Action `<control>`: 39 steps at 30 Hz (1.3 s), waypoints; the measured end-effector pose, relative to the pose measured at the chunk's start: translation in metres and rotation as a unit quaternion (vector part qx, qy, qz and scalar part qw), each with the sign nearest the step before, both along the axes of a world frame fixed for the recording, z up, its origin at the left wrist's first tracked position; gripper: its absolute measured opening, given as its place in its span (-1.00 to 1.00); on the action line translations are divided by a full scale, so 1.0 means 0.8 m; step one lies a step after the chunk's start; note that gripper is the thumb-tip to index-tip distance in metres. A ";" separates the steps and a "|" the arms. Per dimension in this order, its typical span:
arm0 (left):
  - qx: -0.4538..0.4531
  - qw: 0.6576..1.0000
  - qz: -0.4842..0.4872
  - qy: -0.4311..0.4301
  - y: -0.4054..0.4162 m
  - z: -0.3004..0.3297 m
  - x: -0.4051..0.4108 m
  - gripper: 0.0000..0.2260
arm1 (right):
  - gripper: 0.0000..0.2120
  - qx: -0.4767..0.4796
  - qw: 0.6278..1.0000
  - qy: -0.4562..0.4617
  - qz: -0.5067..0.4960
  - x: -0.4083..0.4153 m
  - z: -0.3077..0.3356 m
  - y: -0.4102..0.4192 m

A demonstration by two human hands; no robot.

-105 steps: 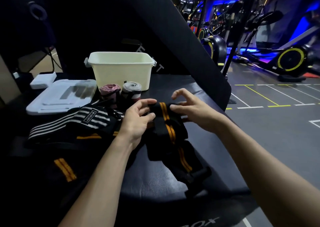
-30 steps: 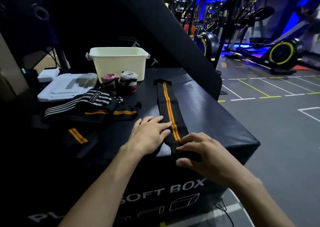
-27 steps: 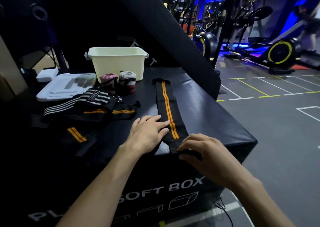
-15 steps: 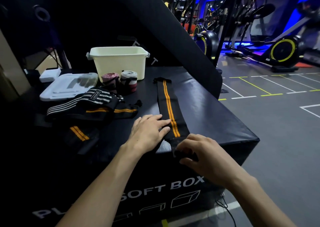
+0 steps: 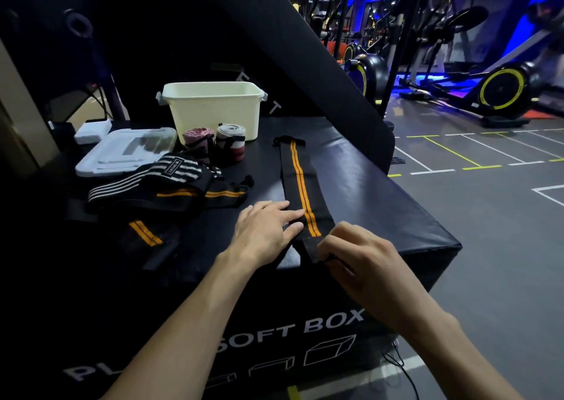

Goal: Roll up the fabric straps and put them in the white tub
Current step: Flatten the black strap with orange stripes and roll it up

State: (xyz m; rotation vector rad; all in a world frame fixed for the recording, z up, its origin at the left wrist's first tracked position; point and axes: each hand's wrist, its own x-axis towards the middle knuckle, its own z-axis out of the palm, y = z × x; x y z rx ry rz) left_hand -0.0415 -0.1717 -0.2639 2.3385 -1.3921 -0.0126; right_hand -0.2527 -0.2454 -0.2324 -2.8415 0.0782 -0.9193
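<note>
right hand (image 5: 363, 256) hides strap (image 5: 300, 186) near end, tub (image 5: 213, 109) interior unseen

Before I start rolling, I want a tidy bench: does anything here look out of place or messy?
Mostly the heap of unrolled straps at left, tangled over each other. Two rolled straps stand outside the white tub, against its front. The strap laid flat lies straight, its near end pinched by the right hand.

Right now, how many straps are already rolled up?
2. A pink rolled strap and a grey rolled strap stand side by side in front of the white tub. Inside the tub is hidden, so more may be there.
</note>
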 end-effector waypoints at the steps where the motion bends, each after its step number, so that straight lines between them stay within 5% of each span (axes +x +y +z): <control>1: -0.003 1.000 0.001 0.000 0.000 -0.001 0.000 -0.65 | -0.83 -0.001 1.000 0.007 0.006 0.001 0.000 0.001; 9: -0.068 0.997 -0.023 -0.040 0.017 0.007 -0.006 -0.67 | -0.79 0.049 0.988 0.147 0.011 0.003 0.000 -0.004; 15: -0.157 0.979 0.072 -0.107 0.080 0.048 0.036 -0.81 | -0.68 0.042 0.998 0.043 -0.017 0.019 0.010 0.004; 21: -0.061 0.962 0.248 -0.100 0.146 0.051 0.088 -0.61 | -0.71 0.062 0.997 -0.035 -0.025 0.040 0.016 0.014; 25: -0.077 0.949 0.287 -0.105 0.156 0.038 0.108 -0.60 | -0.70 0.086 0.995 -0.044 -0.011 0.055 0.011 0.019; 34: -0.317 0.934 0.144 -0.076 0.165 0.060 0.099 -0.83 | -0.67 0.172 0.984 -0.028 0.029 0.077 0.007 0.018; 39: -0.299 0.947 0.115 -0.011 0.166 0.064 0.077 -0.78 | -0.70 0.184 0.982 -0.013 0.049 0.085 0.016 0.030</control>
